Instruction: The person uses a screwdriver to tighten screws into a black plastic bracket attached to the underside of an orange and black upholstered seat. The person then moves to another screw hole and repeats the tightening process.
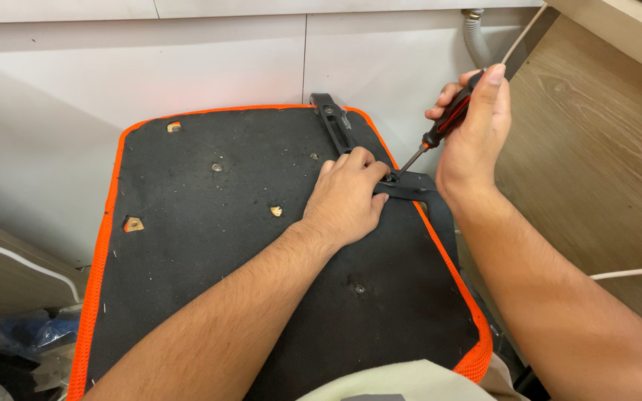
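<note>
The right hand (477,126) is gripping a screwdriver (440,132) with a black and red handle, and its tip is touching a screw on the black bracket (410,186). The left hand (347,197) is pressing down, fingers curled, on that bracket. The bracket is lying at the right edge of a black seat pad (224,245) with an orange rim.

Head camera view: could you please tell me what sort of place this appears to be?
Probably a home or small workshop corner used for furniture assembly: an upturned black seat panel with orange edging, a screwdriver in the right hand, a grey drain hose and wood-grain boards.
</note>
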